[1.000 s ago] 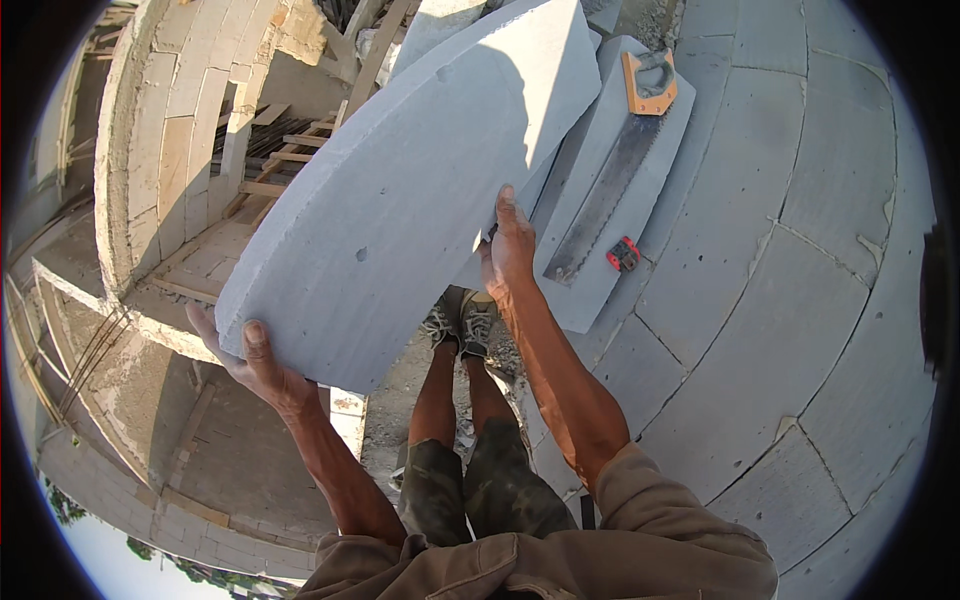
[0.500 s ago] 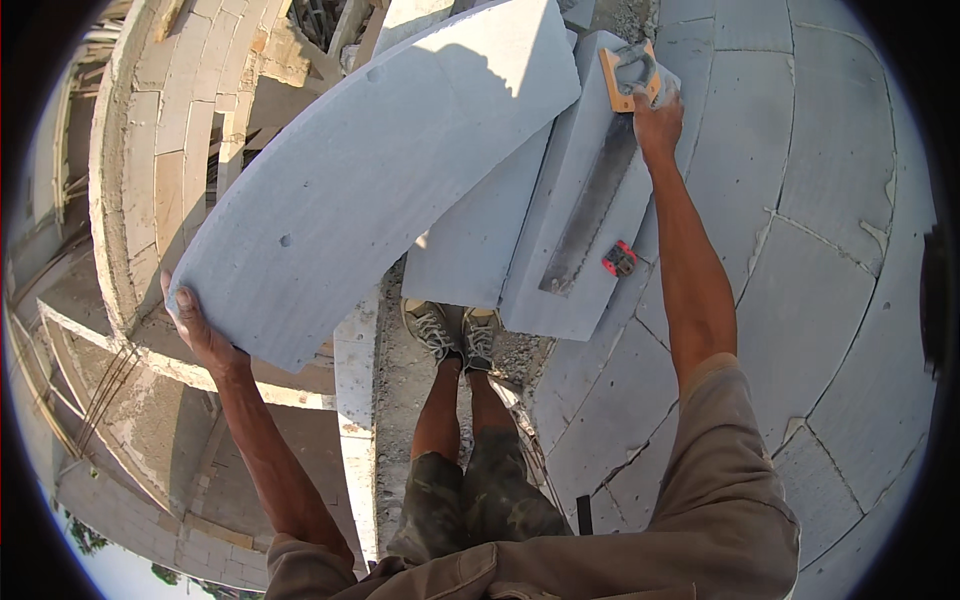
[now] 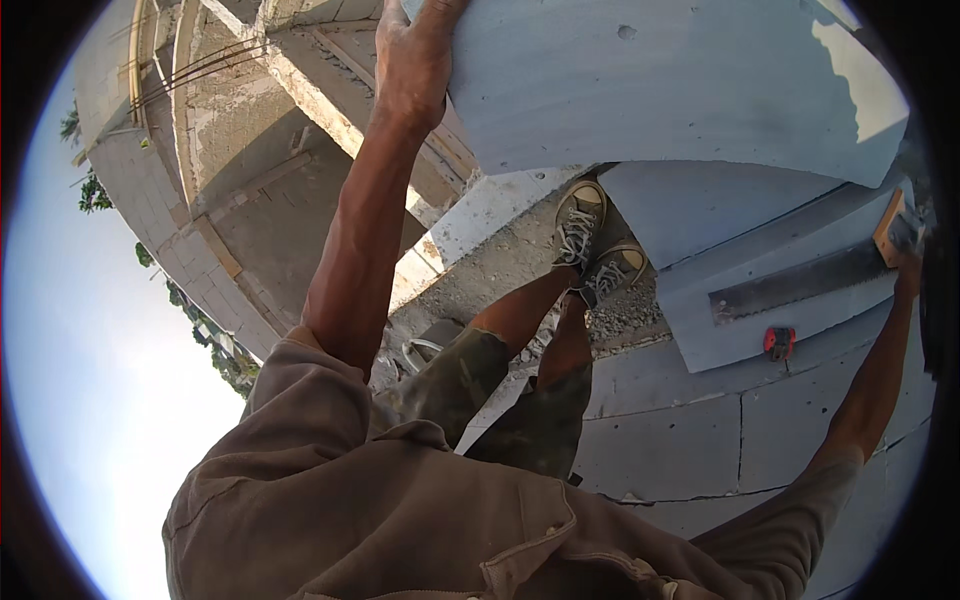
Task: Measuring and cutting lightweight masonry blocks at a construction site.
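My left hand point(image 3: 415, 65) grips the left end of a large pale grey concrete block point(image 3: 640, 100) at the top of the view. Its fingertips are partly cut off by the picture's edge. Far to the right, my right hand point(image 3: 908, 268) is closed at the wooden handle of a hand saw point(image 3: 800, 285), partly lost in the dark rim. The saw's dusty blade lies along another pale block point(image 3: 700, 320). Beside the blade, on that same block, rests a red and black tape measure point(image 3: 779, 343). One more block point(image 3: 690, 205) shows beneath the held one.
My shoes point(image 3: 582, 225) stand on a strip of rubble point(image 3: 510, 255) between the blocks and a concrete beam point(image 3: 500, 210). Left of the beam there is a drop into an unfinished structure with walls point(image 3: 290, 200). A jointed block wall surface point(image 3: 670, 440) runs along the lower right.
The whole view has turned, so the blocks and saw now appear farther right. My left hand still grips the block and my right hand remains at the saw handle.
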Demonstrator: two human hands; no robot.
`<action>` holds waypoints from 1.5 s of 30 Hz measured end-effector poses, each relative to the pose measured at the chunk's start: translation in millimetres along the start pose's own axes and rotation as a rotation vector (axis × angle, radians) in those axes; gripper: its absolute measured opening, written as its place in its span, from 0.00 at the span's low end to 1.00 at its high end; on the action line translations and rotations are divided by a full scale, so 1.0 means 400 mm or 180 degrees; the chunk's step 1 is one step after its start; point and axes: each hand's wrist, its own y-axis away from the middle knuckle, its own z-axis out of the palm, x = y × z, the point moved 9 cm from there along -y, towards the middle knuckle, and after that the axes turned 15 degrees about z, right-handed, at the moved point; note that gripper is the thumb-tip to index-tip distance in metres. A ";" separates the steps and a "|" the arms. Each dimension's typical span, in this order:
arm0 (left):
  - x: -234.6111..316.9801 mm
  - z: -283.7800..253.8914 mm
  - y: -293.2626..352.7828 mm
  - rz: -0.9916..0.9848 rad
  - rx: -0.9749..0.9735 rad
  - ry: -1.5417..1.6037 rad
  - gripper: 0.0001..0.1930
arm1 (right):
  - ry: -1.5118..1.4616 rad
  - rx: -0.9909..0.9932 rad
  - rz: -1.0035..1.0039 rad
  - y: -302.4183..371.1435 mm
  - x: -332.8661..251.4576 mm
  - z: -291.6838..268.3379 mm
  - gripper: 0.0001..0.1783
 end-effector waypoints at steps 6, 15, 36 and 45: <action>0.057 0.060 0.101 0.0268 0.0465 -0.1271 0.56 | -0.1370 -0.0632 0.2130 0.259 -0.122 -0.148 0.33; 0.147 0.091 0.265 0.0035 0.0707 -0.1119 0.54 | -0.3191 0.0051 0.2089 0.558 -0.404 -0.707 0.13; -0.169 -0.119 -0.057 -0.0811 0.0384 -0.0659 0.49 | -0.3408 0.1217 0.2626 1.231 -0.621 -1.006 0.21; -0.140 -0.107 -0.246 -0.0793 -0.0219 -0.0156 0.44 | -0.3608 0.0681 0.2149 1.422 -0.681 -0.865 0.19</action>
